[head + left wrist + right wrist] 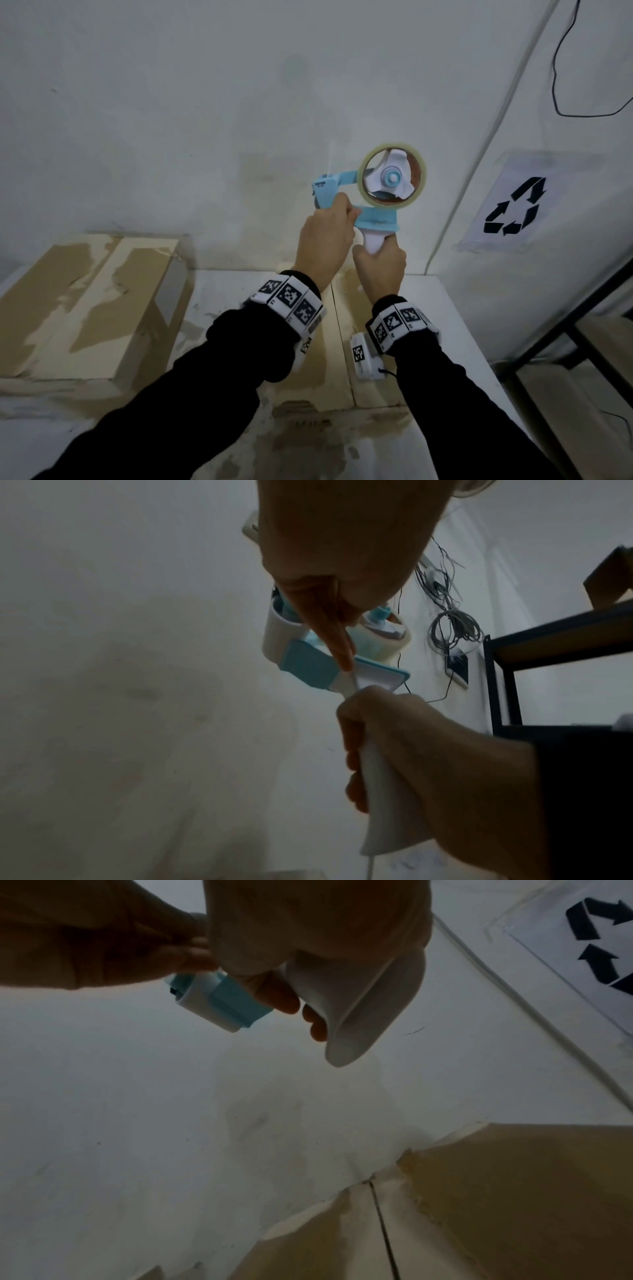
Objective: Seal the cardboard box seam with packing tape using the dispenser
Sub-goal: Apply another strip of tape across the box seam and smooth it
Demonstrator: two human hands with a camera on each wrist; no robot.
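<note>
Gripping the dispenser (373, 192) handle, the right hand (380, 265) is holding it aloft. The left hand (325, 240) is pinching near its front; the box seam (339, 329) is lying below both wrists, running away

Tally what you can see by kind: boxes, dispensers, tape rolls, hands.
Cardboard boxes: 2, a side box and the seam box under the hands
Tape dispensers: 1
Tape rolls: 1
Hands: 2, left hand, right hand
Total: 6

Light-blue and white dispenser (373, 205); seemingly clear, yellowish tape roll (394, 175); brown cardboard box (359, 342) peeled pale; black sleeves (212, 387).
</note>
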